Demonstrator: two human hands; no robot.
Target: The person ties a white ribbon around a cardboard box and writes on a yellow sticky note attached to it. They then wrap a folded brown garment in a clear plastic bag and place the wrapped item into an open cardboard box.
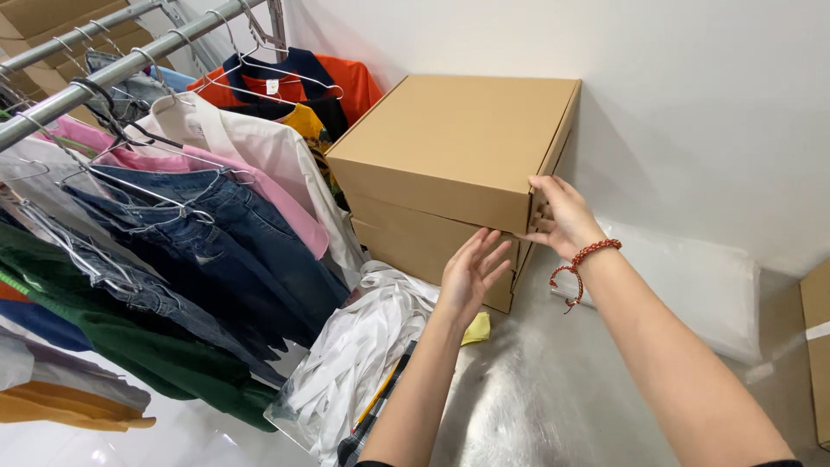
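Two flat brown cardboard boxes are stacked against the white wall, the upper box [450, 138] on the lower box [415, 242]. My right hand [560, 216], with a red bead bracelet on the wrist, grips the near right corner of the upper box. My left hand [471, 272] has its fingers apart and its palm against the front of the lower box, holding nothing.
A metal rail [95, 82] at left carries hangers with jeans [216, 233], a pink shirt, a green top and an orange top. A clear bag of white fabric [354, 363] lies below the boxes. A white padded bag [700, 285] lies at right, and another box edge [817, 346] at far right.
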